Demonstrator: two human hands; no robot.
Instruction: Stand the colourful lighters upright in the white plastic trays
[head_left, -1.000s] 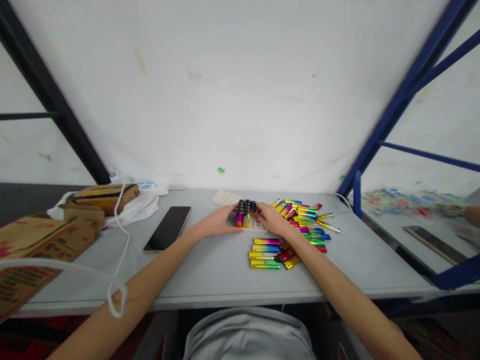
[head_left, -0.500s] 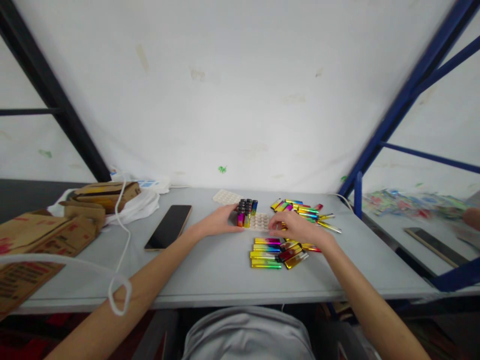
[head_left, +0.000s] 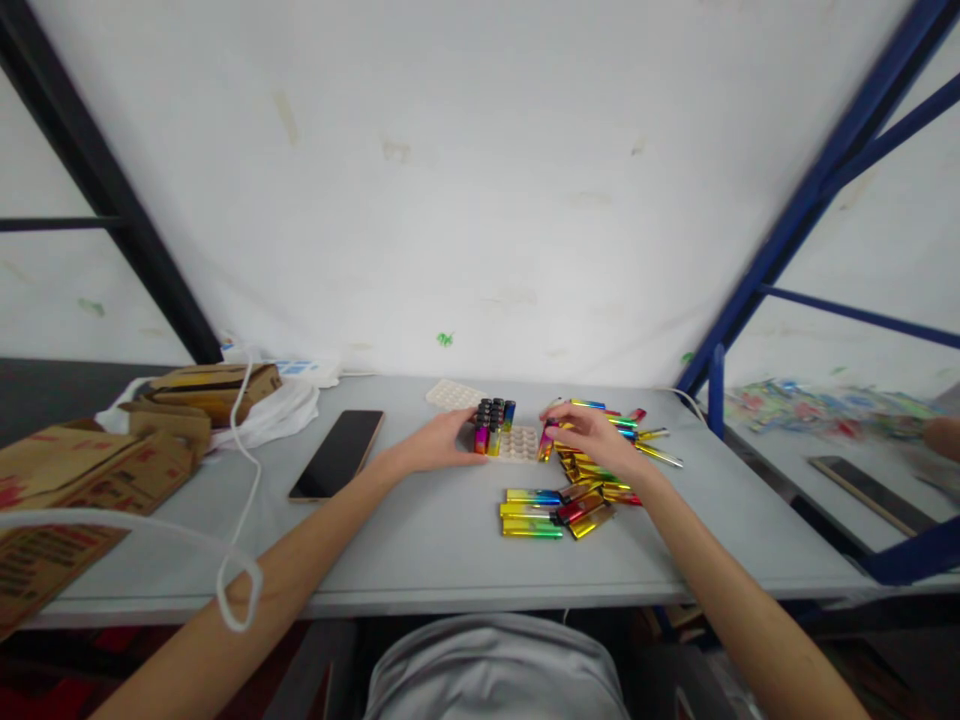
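Several lighters [head_left: 495,412] with black tops stand upright in the left part of a pale dimpled tray [head_left: 519,444]. Around their left side curls my left hand [head_left: 442,440], thumb in front and fingers behind, steadying them. My right hand [head_left: 592,436] pinches one magenta and yellow lighter [head_left: 546,442], tilted, at the tray's right edge. Under and behind that hand lies a loose pile of shiny coloured lighters [head_left: 626,425]. Closer to me, more lighters [head_left: 531,522] lie flat, some side by side and others heaped.
A second dimpled tray [head_left: 454,394] lies near the wall. To the left are a black phone [head_left: 337,453], torn cardboard boxes [head_left: 67,460] and a white cable [head_left: 244,440]. A blue metal frame [head_left: 757,270] rises at the right, with another person's fingers [head_left: 943,437] beyond it.
The magenta and yellow lighter at the far end of the near row has gone from there, and my right hand now holds one like it, slightly higher. My left hand stays put.
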